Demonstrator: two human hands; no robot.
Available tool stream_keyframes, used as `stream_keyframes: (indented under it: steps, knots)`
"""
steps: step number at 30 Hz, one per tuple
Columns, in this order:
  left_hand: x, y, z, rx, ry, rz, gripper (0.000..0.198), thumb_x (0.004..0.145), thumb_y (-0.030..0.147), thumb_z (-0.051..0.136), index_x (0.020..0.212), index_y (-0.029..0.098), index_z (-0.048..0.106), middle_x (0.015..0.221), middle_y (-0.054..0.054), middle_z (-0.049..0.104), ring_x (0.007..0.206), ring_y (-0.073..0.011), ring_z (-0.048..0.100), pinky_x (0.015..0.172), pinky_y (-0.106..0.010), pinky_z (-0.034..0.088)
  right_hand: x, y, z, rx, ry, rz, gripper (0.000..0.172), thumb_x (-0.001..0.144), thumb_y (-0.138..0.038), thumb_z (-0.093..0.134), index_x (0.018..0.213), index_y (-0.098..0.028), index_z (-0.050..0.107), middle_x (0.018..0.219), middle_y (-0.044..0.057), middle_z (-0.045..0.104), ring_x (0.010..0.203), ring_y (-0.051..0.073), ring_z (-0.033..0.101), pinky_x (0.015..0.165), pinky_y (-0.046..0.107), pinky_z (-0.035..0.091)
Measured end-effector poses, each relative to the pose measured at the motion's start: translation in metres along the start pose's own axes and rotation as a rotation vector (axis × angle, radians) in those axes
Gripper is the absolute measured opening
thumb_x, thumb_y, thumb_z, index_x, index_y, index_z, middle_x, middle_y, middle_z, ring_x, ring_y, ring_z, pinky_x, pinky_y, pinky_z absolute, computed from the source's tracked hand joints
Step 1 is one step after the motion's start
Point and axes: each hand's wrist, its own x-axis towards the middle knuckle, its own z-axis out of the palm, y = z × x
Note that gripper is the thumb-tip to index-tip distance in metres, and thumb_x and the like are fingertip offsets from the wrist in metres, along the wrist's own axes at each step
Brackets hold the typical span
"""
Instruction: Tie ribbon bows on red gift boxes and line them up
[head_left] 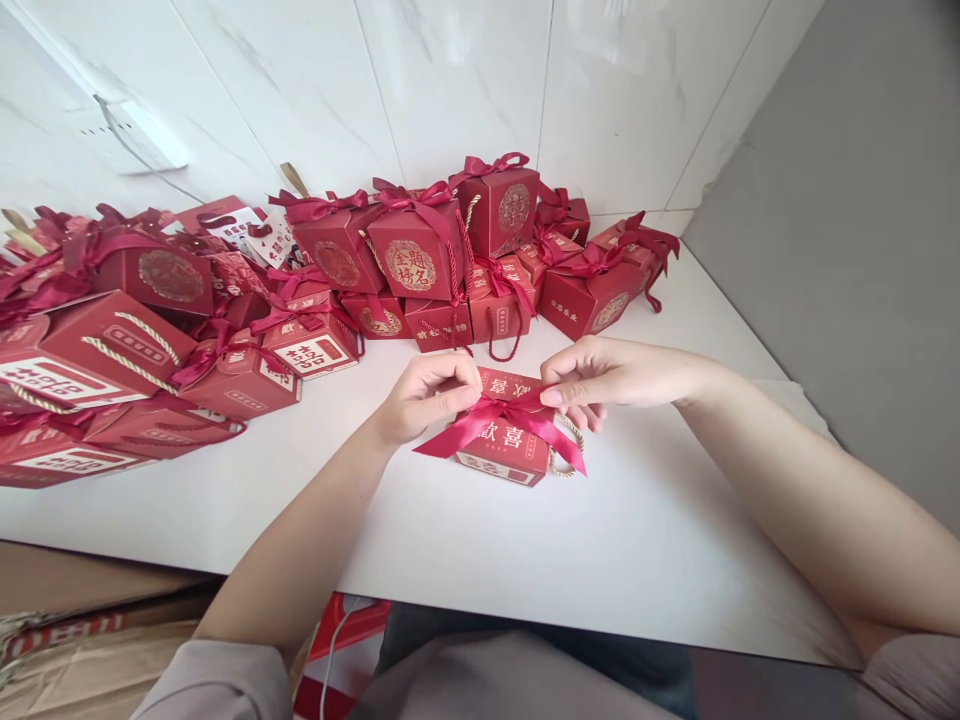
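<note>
On the white table in front of me sits a small red gift box [517, 462] with pale printed characters and a twisted cord handle at its right side. A dark pink ribbon [469, 425] is tied in a bow across its top, and its two tails spread toward me. My left hand [435, 395] pinches the ribbon at the bow's left side, fingers curled. At the right side of the bow, my right hand [589, 385] pinches the ribbon between thumb and forefinger. The fingers partly cover the box's far edge.
Many finished-looking red boxes with bows [416, 255] are stacked along the tiled wall [465, 90]. More boxes [97, 345] pile up at the left of the white table [637, 560]. A wall socket with a cable [131, 140] is behind them. A cardboard box [90, 600] stands below the table's front left.
</note>
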Motion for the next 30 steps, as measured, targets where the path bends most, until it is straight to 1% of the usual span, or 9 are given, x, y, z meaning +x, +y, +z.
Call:
stream_keyframes:
  steps: [7, 11, 22, 24, 26, 27, 28, 29, 30]
  knots:
    - [0.006, 0.003, 0.000, 0.043, 0.039, -0.138, 0.044, 0.085, 0.041, 0.067, 0.055, 0.016, 0.047, 0.057, 0.002, 0.042, 0.053, -0.0093, 0.037, 0.052, -0.027, 0.028, -0.002, -0.004, 0.002, -0.013, -0.002, 0.012, 0.037, 0.088, -0.049, 0.066, 0.071, -0.018, 0.057, 0.063, -0.002, 0.065, 0.056, 0.011, 0.061, 0.055, 0.024, 0.046]
    - [0.006, 0.000, -0.002, 0.096, 0.064, -0.137, 0.041, 0.084, 0.040, 0.068, 0.057, 0.015, 0.050, 0.062, 0.002, 0.043, 0.056, -0.0094, 0.038, 0.054, -0.027, 0.030, -0.003, -0.003, 0.000, 0.001, 0.003, 0.009, 0.037, 0.089, -0.049, 0.064, 0.072, -0.018, 0.057, 0.062, -0.001, 0.065, 0.056, 0.011, 0.061, 0.054, 0.024, 0.046]
    - [0.005, -0.004, -0.007, 0.117, 0.030, -0.129, 0.041, 0.087, 0.039, 0.066, 0.058, 0.016, 0.048, 0.062, 0.002, 0.043, 0.057, -0.0098, 0.038, 0.057, -0.027, 0.030, -0.004, -0.004, 0.000, -0.024, 0.011, 0.018, 0.036, 0.089, -0.050, 0.064, 0.073, -0.018, 0.057, 0.064, -0.001, 0.066, 0.057, 0.012, 0.061, 0.054, 0.023, 0.044]
    - [0.004, -0.004, -0.008, 0.118, 0.032, -0.124, 0.040, 0.086, 0.039, 0.067, 0.058, 0.016, 0.050, 0.061, 0.002, 0.044, 0.057, -0.0099, 0.038, 0.057, -0.027, 0.031, -0.004, -0.003, -0.001, 0.004, 0.078, 0.010, 0.032, 0.086, -0.051, 0.067, 0.087, -0.020, 0.060, 0.068, -0.001, 0.068, 0.056, 0.012, 0.060, 0.054, 0.024, 0.045]
    - [0.004, -0.005, -0.010, 0.110, 0.022, -0.100, 0.038, 0.085, 0.039, 0.068, 0.060, 0.016, 0.053, 0.061, 0.001, 0.048, 0.059, -0.0107, 0.041, 0.058, -0.027, 0.033, -0.005, -0.003, -0.003, 0.025, 0.222, 0.009, 0.039, 0.083, -0.052, 0.070, 0.105, -0.023, 0.057, 0.072, -0.002, 0.068, 0.055, 0.012, 0.059, 0.053, 0.024, 0.046]
    - [0.004, -0.006, -0.011, 0.100, 0.011, -0.080, 0.036, 0.085, 0.039, 0.069, 0.061, 0.016, 0.055, 0.063, 0.000, 0.050, 0.059, -0.0112, 0.043, 0.058, -0.028, 0.034, -0.007, -0.003, -0.005, 0.010, 0.298, 0.025, 0.044, 0.082, -0.054, 0.071, 0.109, -0.023, 0.056, 0.073, -0.001, 0.068, 0.054, 0.012, 0.059, 0.053, 0.025, 0.046]
    - [0.004, -0.006, -0.011, 0.091, -0.003, -0.060, 0.034, 0.084, 0.039, 0.069, 0.062, 0.016, 0.057, 0.064, 0.000, 0.052, 0.060, -0.0116, 0.044, 0.059, -0.028, 0.035, -0.009, -0.004, -0.006, -0.026, 0.347, 0.055, 0.045, 0.082, -0.056, 0.071, 0.108, -0.023, 0.057, 0.073, -0.001, 0.068, 0.054, 0.012, 0.059, 0.054, 0.025, 0.047]
    - [0.004, -0.007, -0.011, 0.085, -0.013, -0.041, 0.033, 0.083, 0.038, 0.070, 0.063, 0.016, 0.057, 0.066, -0.001, 0.052, 0.062, -0.0119, 0.045, 0.059, -0.028, 0.036, -0.012, -0.006, -0.007, -0.078, 0.353, 0.099, 0.044, 0.081, -0.059, 0.070, 0.101, -0.021, 0.060, 0.071, 0.000, 0.068, 0.054, 0.013, 0.060, 0.054, 0.026, 0.047]
    - [0.004, -0.007, -0.011, 0.089, -0.019, -0.026, 0.033, 0.083, 0.038, 0.071, 0.062, 0.016, 0.057, 0.069, -0.001, 0.053, 0.063, -0.0122, 0.046, 0.061, -0.028, 0.037, -0.014, -0.007, -0.008, -0.130, 0.312, 0.151, 0.044, 0.081, -0.062, 0.068, 0.093, -0.020, 0.063, 0.070, 0.001, 0.068, 0.055, 0.015, 0.062, 0.055, 0.027, 0.048]
